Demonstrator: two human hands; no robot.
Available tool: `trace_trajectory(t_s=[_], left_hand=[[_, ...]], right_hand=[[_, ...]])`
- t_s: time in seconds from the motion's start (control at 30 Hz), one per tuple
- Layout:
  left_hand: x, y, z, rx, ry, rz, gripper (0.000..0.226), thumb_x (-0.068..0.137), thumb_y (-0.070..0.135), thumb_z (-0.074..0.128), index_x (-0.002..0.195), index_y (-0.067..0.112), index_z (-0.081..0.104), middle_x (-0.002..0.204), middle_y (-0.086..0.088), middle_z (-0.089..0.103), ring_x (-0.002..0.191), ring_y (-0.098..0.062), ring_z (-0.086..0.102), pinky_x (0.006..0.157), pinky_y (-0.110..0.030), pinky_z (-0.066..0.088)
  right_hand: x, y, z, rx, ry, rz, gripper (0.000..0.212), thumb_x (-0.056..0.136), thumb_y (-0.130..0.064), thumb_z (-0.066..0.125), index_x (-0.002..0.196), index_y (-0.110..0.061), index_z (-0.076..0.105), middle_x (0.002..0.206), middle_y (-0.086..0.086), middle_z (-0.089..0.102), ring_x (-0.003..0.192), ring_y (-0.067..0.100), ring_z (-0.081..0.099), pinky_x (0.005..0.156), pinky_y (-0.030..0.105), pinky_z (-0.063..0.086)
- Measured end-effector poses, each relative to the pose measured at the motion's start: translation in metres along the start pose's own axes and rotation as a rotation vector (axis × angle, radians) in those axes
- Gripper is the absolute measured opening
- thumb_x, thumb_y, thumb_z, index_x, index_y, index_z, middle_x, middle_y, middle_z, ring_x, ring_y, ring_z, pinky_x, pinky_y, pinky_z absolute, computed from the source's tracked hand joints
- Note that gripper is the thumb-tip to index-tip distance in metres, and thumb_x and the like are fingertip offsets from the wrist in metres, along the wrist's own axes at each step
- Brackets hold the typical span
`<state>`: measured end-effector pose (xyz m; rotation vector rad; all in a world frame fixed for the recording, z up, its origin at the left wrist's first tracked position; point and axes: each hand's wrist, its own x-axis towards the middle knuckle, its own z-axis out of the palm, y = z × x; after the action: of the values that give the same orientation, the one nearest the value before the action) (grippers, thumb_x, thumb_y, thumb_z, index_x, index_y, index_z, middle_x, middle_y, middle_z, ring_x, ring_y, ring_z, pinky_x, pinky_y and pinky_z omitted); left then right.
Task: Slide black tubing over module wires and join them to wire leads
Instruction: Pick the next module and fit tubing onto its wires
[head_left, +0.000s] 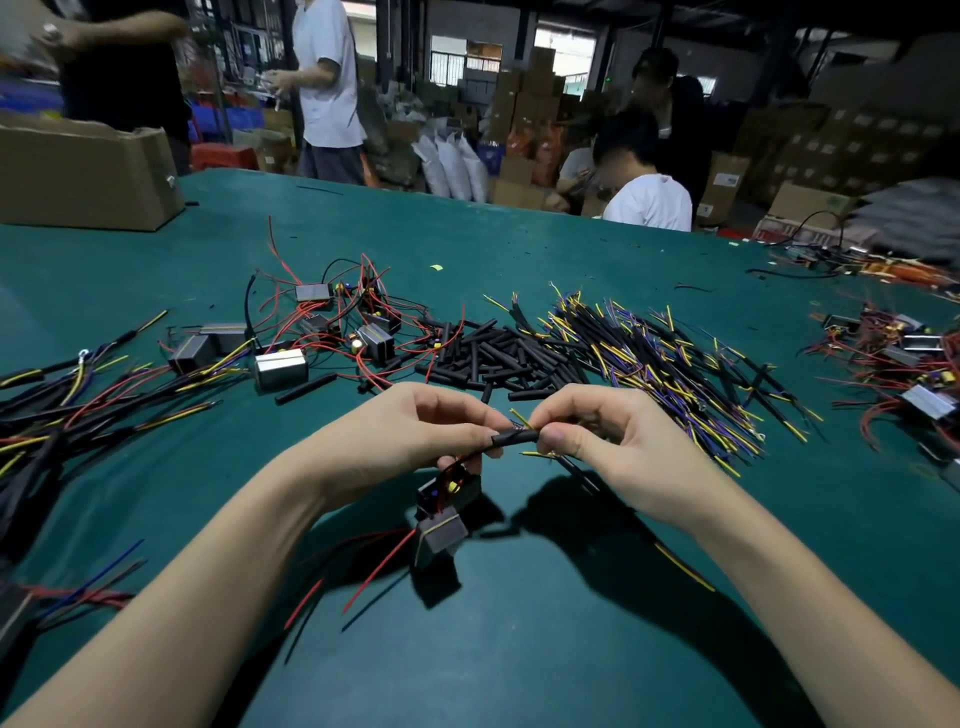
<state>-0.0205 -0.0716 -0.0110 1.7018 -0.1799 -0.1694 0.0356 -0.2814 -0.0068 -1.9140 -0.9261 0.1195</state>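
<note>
A short piece of black tubing lies between my two hands, above the green table. My left hand pinches the module's thin wires at the tubing's left end. From those wires hangs a small grey module with red leads trailing onto the table. My right hand pinches the tubing's right end together with a wire lead, whose yellow tip sticks up past the fingers. Its black sheath runs down and right under that hand.
A heap of cut black tubes lies just beyond my hands. Right of it spreads a pile of yellow and purple wire leads. Loose modules sit at centre left, joined assemblies at far left, a cardboard box behind. People stand past the table.
</note>
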Motion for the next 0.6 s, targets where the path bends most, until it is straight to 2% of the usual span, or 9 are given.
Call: trace_trajectory(t_s=[0.1, 0.17, 0.27, 0.4, 0.5, 0.6], left_hand=[[-0.001, 0.002, -0.001, 0.02, 0.0, 0.023, 0.009, 0.077, 0.02, 0.072, 0.084, 0.024, 0.077, 0.071, 0.006, 0.067, 0.061, -0.004, 0.051, 0.056, -0.011, 0.04], [-0.002, 0.003, -0.003, 0.042, -0.002, 0.037, 0.012, 0.072, 0.025, 0.078, 0.084, 0.026, 0.077, 0.071, 0.007, 0.067, 0.061, -0.003, 0.051, 0.056, -0.011, 0.04], [-0.002, 0.003, -0.004, 0.021, -0.007, 0.044, 0.014, 0.069, 0.023, 0.077, 0.083, 0.023, 0.078, 0.074, 0.006, 0.071, 0.062, 0.001, 0.057, 0.058, -0.008, 0.042], [-0.002, 0.004, -0.005, 0.03, 0.014, 0.044, 0.012, 0.071, 0.017, 0.074, 0.081, 0.021, 0.079, 0.076, 0.004, 0.073, 0.065, 0.001, 0.062, 0.06, -0.008, 0.045], [-0.002, 0.004, -0.004, 0.068, 0.043, 0.065, 0.015, 0.076, 0.008, 0.073, 0.082, 0.021, 0.079, 0.083, -0.001, 0.075, 0.073, -0.002, 0.066, 0.069, -0.01, 0.048], [-0.001, 0.004, -0.002, 0.066, 0.084, 0.084, 0.014, 0.078, 0.004, 0.072, 0.083, 0.015, 0.078, 0.086, -0.008, 0.075, 0.075, -0.005, 0.066, 0.072, -0.012, 0.051]], right_hand=[[0.0, 0.001, -0.001, -0.06, -0.002, -0.03, 0.017, 0.089, -0.013, 0.064, 0.08, -0.027, 0.068, 0.073, -0.011, 0.067, 0.069, -0.001, 0.057, 0.065, 0.021, 0.043], [-0.001, -0.001, -0.001, -0.118, 0.0, -0.046, 0.021, 0.089, -0.009, 0.064, 0.08, -0.027, 0.067, 0.07, -0.018, 0.065, 0.066, -0.004, 0.054, 0.064, 0.009, 0.036], [-0.001, -0.005, 0.0, -0.212, 0.012, -0.092, 0.023, 0.087, -0.006, 0.066, 0.081, -0.028, 0.066, 0.071, -0.019, 0.064, 0.071, -0.004, 0.056, 0.067, 0.007, 0.035], [-0.002, -0.01, 0.001, -0.306, 0.025, -0.162, 0.015, 0.086, -0.004, 0.067, 0.085, -0.019, 0.069, 0.08, -0.013, 0.064, 0.076, -0.005, 0.054, 0.071, 0.007, 0.035], [-0.002, -0.008, 0.001, -0.416, 0.028, -0.207, 0.009, 0.086, -0.006, 0.068, 0.087, -0.015, 0.07, 0.079, -0.021, 0.057, 0.078, -0.006, 0.05, 0.076, 0.016, 0.032], [-0.002, -0.007, 0.001, -0.506, 0.046, -0.264, 0.008, 0.086, -0.006, 0.069, 0.088, -0.014, 0.069, 0.076, -0.026, 0.05, 0.079, -0.011, 0.045, 0.075, 0.014, 0.029]])
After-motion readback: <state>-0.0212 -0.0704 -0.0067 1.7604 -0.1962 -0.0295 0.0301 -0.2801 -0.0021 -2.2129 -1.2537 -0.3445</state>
